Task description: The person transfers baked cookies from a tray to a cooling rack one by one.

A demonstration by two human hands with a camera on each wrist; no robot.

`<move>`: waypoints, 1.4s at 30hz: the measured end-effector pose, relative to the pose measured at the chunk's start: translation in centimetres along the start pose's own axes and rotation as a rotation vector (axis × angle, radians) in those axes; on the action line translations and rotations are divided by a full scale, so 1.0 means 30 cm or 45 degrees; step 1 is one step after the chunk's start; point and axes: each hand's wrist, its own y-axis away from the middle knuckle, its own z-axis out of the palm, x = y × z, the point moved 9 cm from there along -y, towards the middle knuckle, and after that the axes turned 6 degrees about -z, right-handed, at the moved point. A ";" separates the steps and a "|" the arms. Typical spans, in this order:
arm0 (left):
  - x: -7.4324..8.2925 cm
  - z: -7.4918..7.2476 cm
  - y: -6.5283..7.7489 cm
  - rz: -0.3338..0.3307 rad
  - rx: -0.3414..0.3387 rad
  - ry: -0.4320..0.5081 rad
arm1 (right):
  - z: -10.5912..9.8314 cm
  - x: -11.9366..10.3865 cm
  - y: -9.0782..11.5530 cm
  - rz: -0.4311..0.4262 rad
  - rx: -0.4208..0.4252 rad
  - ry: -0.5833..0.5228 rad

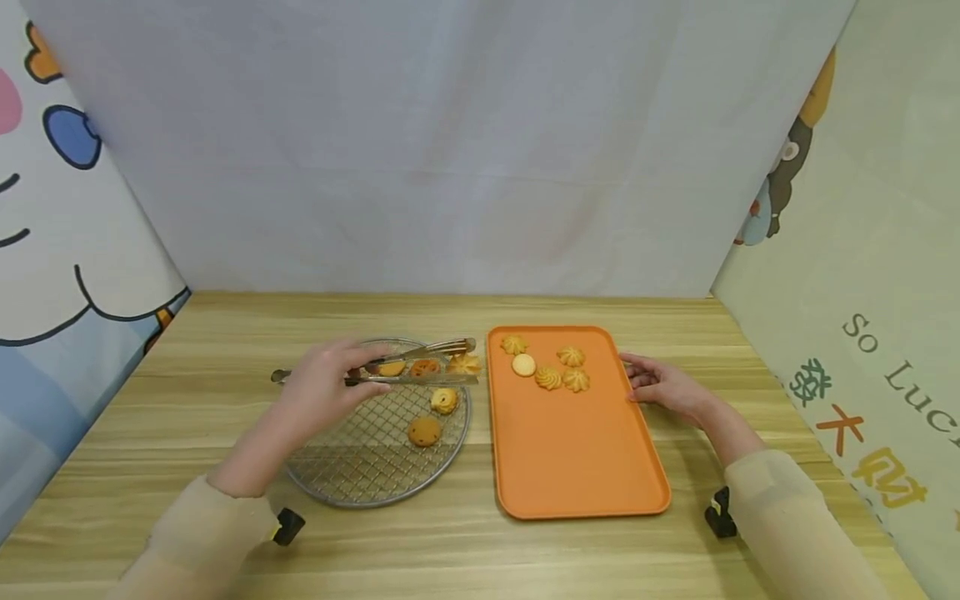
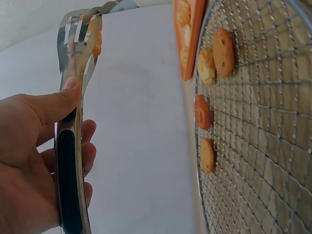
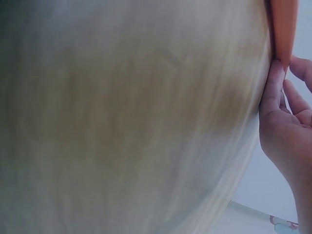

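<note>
Left grip (image 1: 318, 390) is clamping the tongs (image 2: 71, 161) while a star cookie (image 1: 465, 364) is hanging at the tips

Between the tong tips, the star cookie is sitting above the far right edge of the wire rack (image 1: 360, 467), just beside the orange tray (image 1: 577, 458), where five cookies (image 1: 548, 378) are lying toward the far end. Four others (image 1: 424, 432) are resting on the rack. The right grip (image 1: 663, 387) is pinching the tray's right rim, seemingly steadying it.

Crumbling is looking like the main danger: squeezing harder could be cracking the ridges. Squeezing too lightly, or twisting the wrist, could be letting the cookie slip onto the mesh or onto the strip of tabletop (image 1: 480, 483) between rack and tray. Tongs travelling too low could be catching the tray's raised rim, jolting it and knocking the cookie loose. A tug from the right grip might be sending the tray's loose cookies sliding.
</note>
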 end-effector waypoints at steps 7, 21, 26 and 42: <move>-0.078 -0.006 0.045 0.063 0.079 -0.044 | 0.004 0.007 -0.010 0.002 -0.009 -0.045; -0.207 0.017 0.101 0.029 0.038 -0.108 | 0.002 0.015 -0.006 -0.003 -0.010 -0.054; -0.247 0.045 0.104 -0.029 -0.025 -0.133 | 0.000 0.015 -0.009 -0.001 -0.006 -0.032; -0.340 0.123 0.077 -0.143 -0.172 -0.182 | -0.008 0.024 -0.015 0.006 0.002 0.017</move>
